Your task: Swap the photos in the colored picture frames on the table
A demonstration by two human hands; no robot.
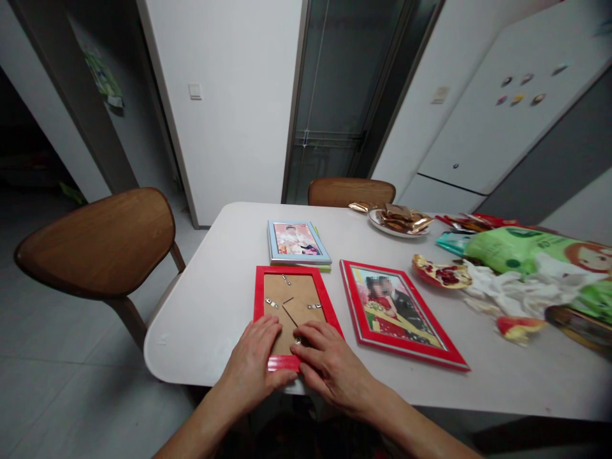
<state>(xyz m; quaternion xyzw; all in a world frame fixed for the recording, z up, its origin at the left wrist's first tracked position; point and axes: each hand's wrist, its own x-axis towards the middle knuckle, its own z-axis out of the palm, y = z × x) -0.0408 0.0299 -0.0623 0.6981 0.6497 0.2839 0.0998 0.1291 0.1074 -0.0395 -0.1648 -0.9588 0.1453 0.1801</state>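
A red picture frame [326,305] lies face down near the table's front edge, its brown backboard [287,287] showing. Metal clips sit along the sides of the board, and a thin slanted slit crosses its middle. My left hand [253,357] grips the frame's lower left corner, fingers on the back and thumb along the bottom edge. With fingers bent, my right hand [332,363] holds the lower right part, its fingertips at the bottom metal clip [298,342]. To the right, a second red frame [363,331] lies face up with a photo of two people.
Behind the red frame are stacked frames, a light blue one [271,245] on top. Rightward are a plate [377,223] of wrapped snacks, a piece of pomegranate [442,274], crumpled tissues [521,287] and a green packet [516,248]. Wooden chairs [105,248] stand left and behind.
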